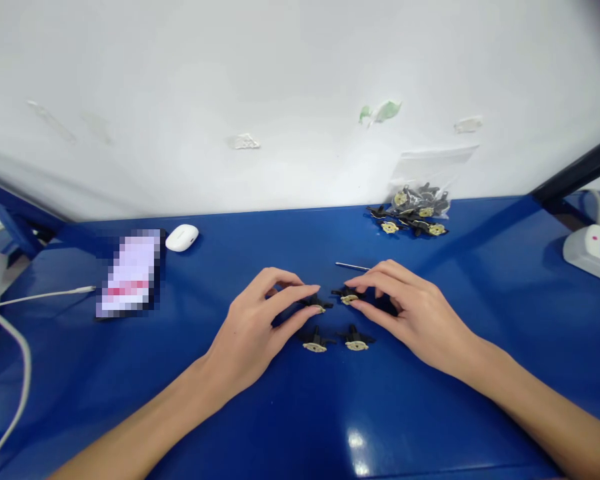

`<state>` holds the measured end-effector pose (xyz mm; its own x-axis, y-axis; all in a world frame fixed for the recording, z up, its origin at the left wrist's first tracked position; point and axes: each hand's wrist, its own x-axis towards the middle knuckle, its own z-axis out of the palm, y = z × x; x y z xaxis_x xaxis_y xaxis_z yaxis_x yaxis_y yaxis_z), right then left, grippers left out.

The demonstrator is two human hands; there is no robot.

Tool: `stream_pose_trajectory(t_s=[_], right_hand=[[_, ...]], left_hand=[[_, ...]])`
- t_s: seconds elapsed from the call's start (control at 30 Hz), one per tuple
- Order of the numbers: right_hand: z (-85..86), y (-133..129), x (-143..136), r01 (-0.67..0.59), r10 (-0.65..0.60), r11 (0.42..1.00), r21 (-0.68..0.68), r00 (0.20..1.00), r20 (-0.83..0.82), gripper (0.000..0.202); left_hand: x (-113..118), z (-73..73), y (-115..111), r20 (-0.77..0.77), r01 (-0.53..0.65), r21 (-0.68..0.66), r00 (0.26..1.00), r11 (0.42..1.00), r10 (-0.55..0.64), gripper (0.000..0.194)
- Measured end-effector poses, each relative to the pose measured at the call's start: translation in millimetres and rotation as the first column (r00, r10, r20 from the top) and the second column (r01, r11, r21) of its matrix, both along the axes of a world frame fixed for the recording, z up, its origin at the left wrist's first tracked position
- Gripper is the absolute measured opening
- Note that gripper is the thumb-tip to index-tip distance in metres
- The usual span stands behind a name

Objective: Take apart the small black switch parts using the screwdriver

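"Pinching a small black-and-cream part (322, 308), the left hand (253, 320) is holding it between thumb and forefinger."

"And the right hand (415, 303)?"

"It is pinching a matching part (350, 299) the same way, and the two pieces are facing each other across a narrow gap. I cannot tell whether they are resting on the blue table (260, 433) or hanging just above it."

"What is lying closest?"

"A third part (315, 347) and a fourth part (356, 345) are standing side by side, just nearer than the pinched ones. A thin metal rod (350, 266) is lying beyond them, one end reaching the right hand's fingers."

"Farther out?"

"At the back right, a heap of similar parts (417, 228) is sitting by the white wall (300, 80), and a clear bag (430, 170) holding more is leaning there. A power strip (595, 250) is sitting at far right."

"And leftward?"

"A phone (130, 273) is lying beside a small white case (182, 238), and a white cable (45, 297) is ending near the phone."
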<state>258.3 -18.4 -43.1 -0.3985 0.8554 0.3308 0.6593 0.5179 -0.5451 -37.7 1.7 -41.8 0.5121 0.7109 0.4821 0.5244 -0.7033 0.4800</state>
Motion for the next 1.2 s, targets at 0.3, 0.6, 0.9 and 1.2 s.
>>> stream_pose_trajectory(t_s=[0.3,0.6,0.9,1.2], right_hand=[[21.0,-9,7,-0.128,0.128,0.992,0.0,0.991,-0.027,0.015],[14.9,-11,3,-0.281,0.291,0.948,-0.147,0.955,0.049,0.014],[19.7,-10,5,-0.305,0.314,0.936,-0.176,0.949,0.026,0.008],[22.7,-11,9,-0.247,0.251,0.965,-0.089,0.967,0.035,0.017]], left_hand=[[-12,13.4,-6,-0.013,0.235,0.022,0.972,0.972,-0.235,0.035],[-10,6.9,-10,-0.105,0.271,-0.051,0.956,0.961,-0.275,0.016],[-9,7.9,-9,-0.088,0.298,-0.085,0.948,0.951,-0.305,0.012],[-10,18.4,-11,-0.072,0.206,0.043,0.977,0.978,-0.202,0.024]])
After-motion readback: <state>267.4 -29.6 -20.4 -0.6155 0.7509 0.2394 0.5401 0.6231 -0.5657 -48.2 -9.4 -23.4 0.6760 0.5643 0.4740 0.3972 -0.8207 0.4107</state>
